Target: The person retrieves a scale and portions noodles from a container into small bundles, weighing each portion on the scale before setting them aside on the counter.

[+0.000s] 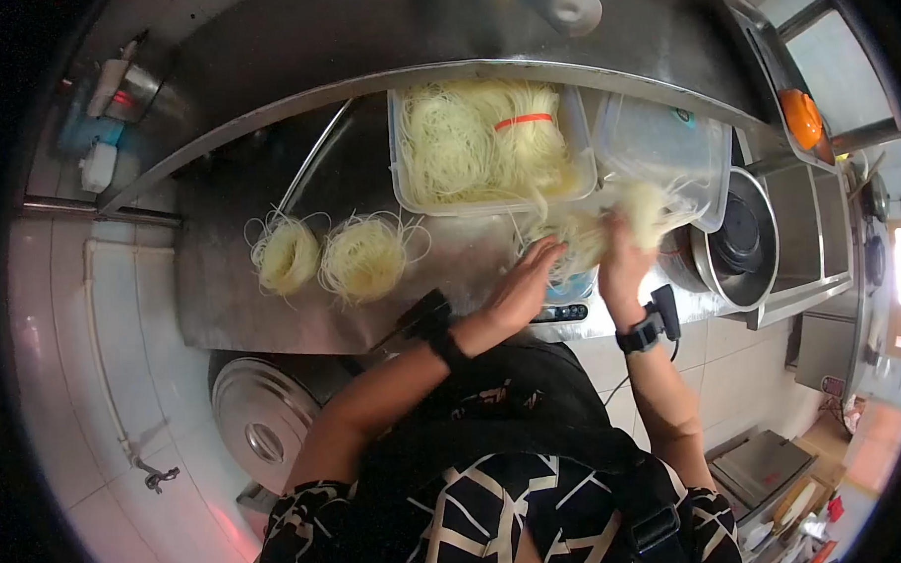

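Observation:
My right hand [625, 263] is closed around a bunch of pale rice noodles [645, 213], with loose strands sticking out to the right. My left hand [525, 287] has its fingers stretched out, and their tips touch more noodles [576, 239] that lie over a kitchen scale [561, 313]. Only the scale's front edge and a bluish part show. Just behind stands a clear plastic tub [399, 179] full of noodles [446, 148], one bundle tied with a red band [524, 119]. Two coiled noodle nests [287, 255] [365, 260] sit on the steel counter to the left.
A steel shelf [363, 36] overhangs the back of the counter [274, 332]. To the right are an empty-looking clear container [654, 140], a metal bowl [762, 256] holding a dark dish, and a sink [800, 215]. A large lidded pot [267, 422] stands below left.

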A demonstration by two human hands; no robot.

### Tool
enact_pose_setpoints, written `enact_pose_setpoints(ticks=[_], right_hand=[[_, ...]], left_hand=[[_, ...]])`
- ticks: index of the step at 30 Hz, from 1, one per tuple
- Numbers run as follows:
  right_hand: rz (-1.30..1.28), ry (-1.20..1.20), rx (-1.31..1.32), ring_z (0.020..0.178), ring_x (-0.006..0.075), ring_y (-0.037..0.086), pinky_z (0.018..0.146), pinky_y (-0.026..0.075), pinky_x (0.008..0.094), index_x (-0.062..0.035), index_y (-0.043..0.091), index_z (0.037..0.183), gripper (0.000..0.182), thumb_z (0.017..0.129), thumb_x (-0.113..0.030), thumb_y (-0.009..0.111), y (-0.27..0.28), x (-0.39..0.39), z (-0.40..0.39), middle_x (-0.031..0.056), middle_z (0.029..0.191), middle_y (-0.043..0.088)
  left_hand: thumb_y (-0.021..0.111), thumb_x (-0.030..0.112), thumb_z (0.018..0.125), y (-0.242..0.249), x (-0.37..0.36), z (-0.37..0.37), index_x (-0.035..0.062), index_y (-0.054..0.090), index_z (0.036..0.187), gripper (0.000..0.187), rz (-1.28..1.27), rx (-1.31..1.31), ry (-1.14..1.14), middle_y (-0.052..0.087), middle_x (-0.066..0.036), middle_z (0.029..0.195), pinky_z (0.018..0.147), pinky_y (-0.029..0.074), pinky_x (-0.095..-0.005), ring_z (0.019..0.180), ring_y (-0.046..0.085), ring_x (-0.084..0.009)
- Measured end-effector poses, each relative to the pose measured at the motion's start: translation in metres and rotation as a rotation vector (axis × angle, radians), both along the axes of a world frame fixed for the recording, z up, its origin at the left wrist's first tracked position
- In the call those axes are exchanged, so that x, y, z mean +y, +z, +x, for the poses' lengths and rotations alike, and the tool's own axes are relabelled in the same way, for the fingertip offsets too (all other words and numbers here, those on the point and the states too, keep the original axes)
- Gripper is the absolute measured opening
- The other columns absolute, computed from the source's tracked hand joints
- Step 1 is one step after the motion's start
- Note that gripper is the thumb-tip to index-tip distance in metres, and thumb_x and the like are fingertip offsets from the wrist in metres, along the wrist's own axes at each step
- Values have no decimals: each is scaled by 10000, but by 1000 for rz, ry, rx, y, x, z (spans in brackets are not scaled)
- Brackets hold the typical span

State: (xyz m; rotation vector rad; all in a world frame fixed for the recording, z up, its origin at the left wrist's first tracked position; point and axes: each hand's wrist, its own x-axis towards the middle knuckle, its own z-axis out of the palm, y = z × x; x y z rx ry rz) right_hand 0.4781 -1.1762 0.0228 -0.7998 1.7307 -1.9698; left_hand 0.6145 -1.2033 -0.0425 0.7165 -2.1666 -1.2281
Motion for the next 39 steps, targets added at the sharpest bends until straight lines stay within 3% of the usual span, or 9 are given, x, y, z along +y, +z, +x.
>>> enact_pose_setpoints(ticks=[5, 9, 13, 15, 20, 26, 30, 34, 39], right_hand=[[196, 456, 779, 900, 306, 511, 800, 417, 375, -6, 563, 938, 296, 647, -34, 607, -68, 11, -1, 134, 917, 530], [652, 690, 1387, 989, 291, 499, 842, 391, 393, -32, 564, 931, 209, 764, -131, 487, -87, 14, 11, 154, 1010, 554], [539, 711, 1743, 981, 250, 505, 866, 396, 403, -39, 565, 1003, 276, 764, -157, 494, -104, 8, 13, 108, 1014, 545], [618, 753, 1672, 977, 254, 509, 862, 400, 400, -37, 564, 1004, 275, 766, -154, 491, -88, 5, 19, 115, 1024, 543], [679, 842, 1477, 1006, 287, 498, 852, 409, 388, -19, 553, 1012, 289, 748, -125, 504, -77, 0, 11, 153, 1081, 528], [562, 1284, 953, 1096, 348, 424, 938, 329, 411, -21, 515, 1090, 397, 699, -82, 550, -66, 3, -27, 201, 1121, 495], [597, 1051, 782, 1076, 327, 460, 954, 326, 375, -47, 506, 1117, 487, 656, -112, 650, 18, 1, -31, 163, 1133, 504], [373, 757, 727, 1002, 286, 508, 825, 436, 343, -25, 528, 1064, 424, 659, -29, 652, 17, -36, 4, 130, 1036, 552], [554, 727, 824, 874, 265, 559, 750, 463, 324, -29, 540, 1027, 372, 673, -3, 650, -10, -82, 30, 83, 885, 598]], left_hand=[[559, -88, 664, 6, -6, 42, 14, 437, 1072, 437, -93, 17, 148, 434, -177, 1085, 853, 390, -372, 997, 458, -342], [622, 60, 725, -11, -8, 34, -23, 419, 1069, 408, 102, 62, 386, 412, -216, 1079, 861, 365, -382, 1012, 428, -336], [652, 252, 768, -16, -33, 0, -28, 471, 1021, 418, 301, 119, 347, 485, -222, 976, 807, 390, -364, 933, 490, -298], [622, 264, 793, -2, -36, -10, -39, 527, 933, 347, 333, 93, 332, 561, -185, 788, 725, 434, -369, 765, 560, -305], [509, 112, 846, 1, -9, -11, -44, 505, 923, 173, 284, 192, 475, 558, -203, 840, 712, 426, -395, 807, 543, -364], [420, 35, 782, 8, -7, 6, -40, 486, 964, 208, -222, -259, -17, 525, -211, 915, 810, 406, -422, 898, 513, -361], [443, 63, 767, -11, -3, 0, -19, 490, 1021, 272, -289, -447, -117, 502, -183, 1013, 837, 387, -431, 1003, 467, -337], [470, 123, 754, -29, 10, -16, 39, 558, 922, 208, -481, -497, 17, 538, -107, 936, 812, 408, -358, 943, 506, -268], [493, 167, 739, -33, 11, -21, 40, 591, 911, 235, -476, -559, 15, 534, -98, 963, 829, 385, -355, 971, 472, -242]])
